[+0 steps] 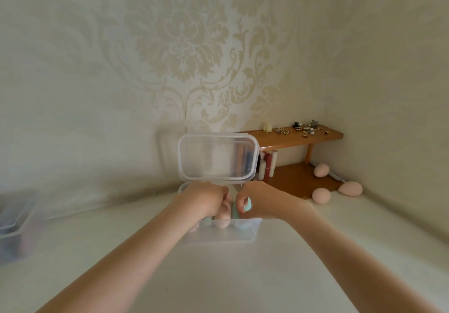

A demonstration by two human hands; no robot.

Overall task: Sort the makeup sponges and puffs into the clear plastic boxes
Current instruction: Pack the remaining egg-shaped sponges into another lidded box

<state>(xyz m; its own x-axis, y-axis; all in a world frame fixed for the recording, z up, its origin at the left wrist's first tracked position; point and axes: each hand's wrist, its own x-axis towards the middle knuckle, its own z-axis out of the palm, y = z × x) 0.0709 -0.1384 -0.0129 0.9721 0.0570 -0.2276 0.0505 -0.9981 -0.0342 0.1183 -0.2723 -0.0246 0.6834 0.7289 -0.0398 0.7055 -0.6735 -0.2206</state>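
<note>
While both hands work inside the clear plastic box (220,233) at the middle of the white tabletop (218,276), I read the head view, the only one I have. My right hand (261,202) has its fingers (240,202) curled and pinching a mint-green sponge (239,209), which stands on end just inside the box, against the pink sponges (222,216) already packed there. My left hand (206,199) is knuckles-up over those pink ones, fingers bent down into the box; whether they grip anything I cannot tell, since the hand itself hides them. The box lid (217,158) stands open behind the hands.

I judge these sponges to be very light, soft and springy. They should squash under the lightest pinch and bounce back, so a grip across the fat middle suits them better than one at the narrow tip, which would likely bend away. Nothing here looks breakable; the risk I see is a compressed sponge popping out of a crowded box.

Three more pink sponges (321,195) lie loose to the right, near the low wooden shelf (303,181), well apart from the box. A second clear box (17,230) sits blurred at the left edge.
</note>
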